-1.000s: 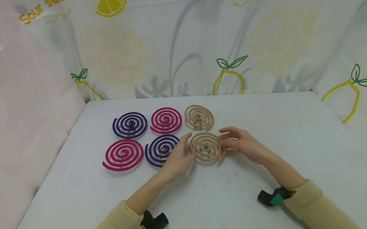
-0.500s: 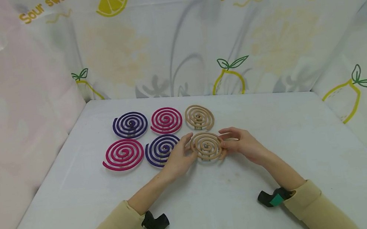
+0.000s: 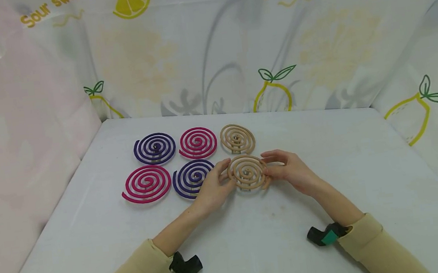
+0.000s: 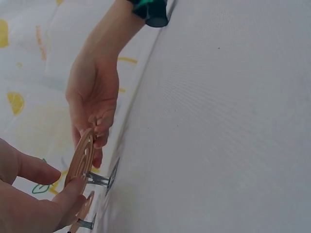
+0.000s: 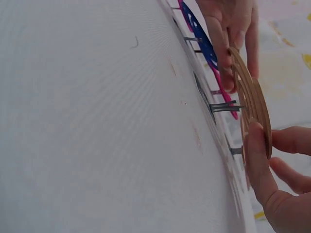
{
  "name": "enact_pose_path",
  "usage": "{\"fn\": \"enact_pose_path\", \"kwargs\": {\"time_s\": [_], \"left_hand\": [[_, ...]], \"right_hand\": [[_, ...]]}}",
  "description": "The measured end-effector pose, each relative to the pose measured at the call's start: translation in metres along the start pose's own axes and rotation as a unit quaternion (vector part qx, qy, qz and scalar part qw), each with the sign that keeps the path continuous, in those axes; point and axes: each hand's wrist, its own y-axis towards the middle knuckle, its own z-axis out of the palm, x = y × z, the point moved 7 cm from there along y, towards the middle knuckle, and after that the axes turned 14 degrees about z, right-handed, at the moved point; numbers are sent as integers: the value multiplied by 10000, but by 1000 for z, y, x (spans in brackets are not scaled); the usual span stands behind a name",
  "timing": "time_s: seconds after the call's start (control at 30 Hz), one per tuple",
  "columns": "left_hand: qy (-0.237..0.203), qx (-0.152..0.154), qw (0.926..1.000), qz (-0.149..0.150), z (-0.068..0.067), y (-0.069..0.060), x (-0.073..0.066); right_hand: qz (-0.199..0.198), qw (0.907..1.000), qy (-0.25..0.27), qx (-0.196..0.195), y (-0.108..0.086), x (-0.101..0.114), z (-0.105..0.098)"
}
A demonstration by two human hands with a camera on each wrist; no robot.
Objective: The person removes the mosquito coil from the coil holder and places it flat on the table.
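A tan mosquito coil (image 3: 247,172) rests over a small metal stand (image 4: 99,179) at the front right of the group. My left hand (image 3: 214,188) holds its left edge between thumb and fingers. On the opposite edge, my right hand (image 3: 291,171) pinches the coil, with the thumb below and fingers above in the right wrist view. Both wrist views show the coil edge-on, raised off the table by the stand. Whether the stand's prong goes through the coil's centre is hard to tell.
Behind the held coil stands another tan coil (image 3: 237,139). To the left are a pink coil (image 3: 198,142) and a purple coil (image 3: 155,148) at the back, with a pink coil (image 3: 146,184) and a partly hidden purple coil (image 3: 193,179) in front. All are on the white table (image 3: 255,248).
The held tan coil has shifted slightly, its outer tail moving a little up, and the stand's base shows more beneath it. Both hands stay almost in place; the other coils have not moved.
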Motion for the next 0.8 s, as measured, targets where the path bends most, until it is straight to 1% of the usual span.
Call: {"fn": "enact_pose_path", "kwargs": {"time_s": [0.17, 0.27, 0.43, 0.5, 0.63, 0.7, 0.8], "left_hand": [[-246, -17, 9996, -97, 2, 0, 1], [-522, -116, 9984, -169, 4, 1, 5], [-1067, -366, 9934, -230, 6, 3, 11], [-1216, -493, 9911, -242, 7, 5, 11], [-1377, -759, 9872, -266, 7, 12, 10], [-1453, -894, 9848, -333, 7, 17, 9], [-1617, -1143, 9790, -484, 8, 24, 7]], "right_hand": [[12, 10000, 39, -81, 0, 0, -3], [-39, 9999, 75, -110, -1, 1, -5], [-134, 9995, 248, -104, -4, 2, -10], [-158, 9992, 338, -130, -5, 4, -14], [-173, 9983, 522, -195, -5, 7, -22], [-149, 9978, 605, -229, -4, 8, -26], [-152, 9969, 732, -235, -2, 10, -30]]}}
